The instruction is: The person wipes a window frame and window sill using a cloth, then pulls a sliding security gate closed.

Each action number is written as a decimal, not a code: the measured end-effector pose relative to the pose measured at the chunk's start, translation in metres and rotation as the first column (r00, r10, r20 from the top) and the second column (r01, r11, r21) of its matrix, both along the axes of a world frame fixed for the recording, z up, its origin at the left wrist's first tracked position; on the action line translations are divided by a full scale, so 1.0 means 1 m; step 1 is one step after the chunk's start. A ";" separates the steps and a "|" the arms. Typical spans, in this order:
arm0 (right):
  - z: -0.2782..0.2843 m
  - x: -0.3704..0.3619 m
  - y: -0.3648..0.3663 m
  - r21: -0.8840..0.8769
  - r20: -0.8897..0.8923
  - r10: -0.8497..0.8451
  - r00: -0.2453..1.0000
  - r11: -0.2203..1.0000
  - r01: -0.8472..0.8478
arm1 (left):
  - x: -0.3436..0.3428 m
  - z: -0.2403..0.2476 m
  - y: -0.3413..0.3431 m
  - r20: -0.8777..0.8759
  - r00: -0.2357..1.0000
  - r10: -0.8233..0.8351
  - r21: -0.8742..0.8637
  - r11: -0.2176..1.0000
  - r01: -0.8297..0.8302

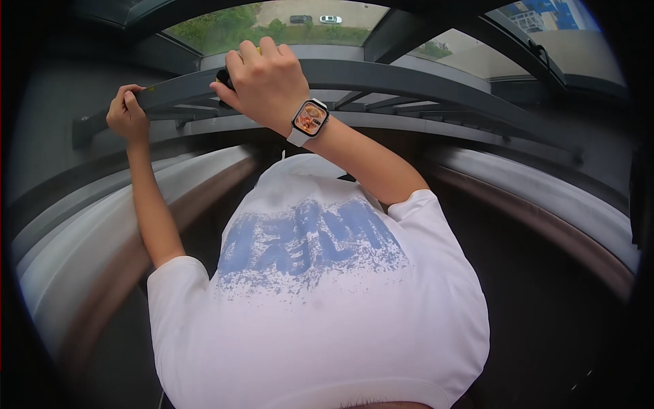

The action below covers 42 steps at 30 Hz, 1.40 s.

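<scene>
My right hand (268, 78), with a watch (310, 118) on its wrist, is closed round a black and yellow tape measure (223, 79). Most of the tape measure is hidden by the palm and fingers. It is held at the top of a grey metal railing (409, 78). Farther left, my left hand (129, 112) is closed, with thumb and fingertips drawn together at the same rail. A small yellow bit shows on the rail beside those fingertips. What they pinch is too small to make out.
Behind the railing stand dark window frames (385, 37) with glass. Outside and far below are trees (218, 31) and two parked cars (330, 20). Pale curved surfaces (75, 228) flank me on both sides, and a dark cable (541, 54) hangs at the upper right.
</scene>
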State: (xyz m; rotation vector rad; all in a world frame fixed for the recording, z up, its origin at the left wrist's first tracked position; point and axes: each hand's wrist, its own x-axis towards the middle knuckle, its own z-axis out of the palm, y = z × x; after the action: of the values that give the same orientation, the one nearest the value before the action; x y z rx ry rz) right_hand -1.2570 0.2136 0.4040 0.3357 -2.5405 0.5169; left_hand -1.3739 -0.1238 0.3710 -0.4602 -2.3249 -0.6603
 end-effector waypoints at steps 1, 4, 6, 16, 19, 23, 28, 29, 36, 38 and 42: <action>0.000 0.003 0.008 -0.046 -0.003 0.086 0.996 0.995 -0.086 | 0.000 0.000 -0.003 0.047 0.999 0.023 -0.025 0.999 -0.022; 0.009 0.025 0.062 0.011 0.005 0.103 0.995 0.995 -0.103 | 0.004 0.005 0.004 0.082 0.997 0.011 0.034 0.999 -0.014; 0.018 0.041 0.101 0.096 0.085 0.094 0.992 0.990 -0.102 | 0.004 0.001 0.001 0.066 0.998 0.018 0.044 0.999 -0.021; 0.022 0.050 0.116 0.284 0.168 0.060 0.984 0.953 -0.107 | 0.007 0.000 0.009 0.015 0.998 0.054 -0.005 0.999 -0.053; 0.013 0.026 0.059 0.340 0.156 0.022 0.987 0.937 -0.075 | 0.001 -0.006 0.009 -0.015 0.999 0.031 0.008 0.999 -0.031; 0.007 0.011 0.040 0.221 0.071 0.157 0.985 0.960 -0.169 | 0.003 -0.004 0.003 0.014 0.998 0.056 0.013 0.998 -0.057; 0.020 0.033 0.089 0.146 0.203 0.084 0.976 0.983 -0.115 | 0.001 -0.005 0.005 0.033 0.999 0.037 0.026 0.999 -0.038; 0.023 0.041 0.106 0.162 0.219 0.065 0.974 0.982 -0.102 | 0.003 -0.005 0.004 0.034 0.999 0.039 0.029 0.999 -0.040; 0.029 0.076 0.174 0.183 0.208 -0.048 0.977 0.983 0.009 | 0.003 -0.003 0.009 -0.027 0.999 0.037 0.017 0.999 -0.036; 0.033 0.071 0.164 0.272 0.256 -0.085 0.963 0.962 0.013 | 0.005 0.002 0.008 -0.051 0.998 0.033 0.015 0.999 -0.032; 0.029 0.057 0.112 0.306 0.235 -0.085 0.968 0.952 0.009 | 0.010 0.006 0.017 0.008 0.997 0.071 -0.003 0.997 -0.071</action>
State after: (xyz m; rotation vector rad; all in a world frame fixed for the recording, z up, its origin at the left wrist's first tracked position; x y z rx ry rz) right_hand -1.1996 0.3252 0.4325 0.3357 -2.8676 0.1534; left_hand -1.3635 -0.1069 0.3768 -0.3749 -2.3386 -0.6260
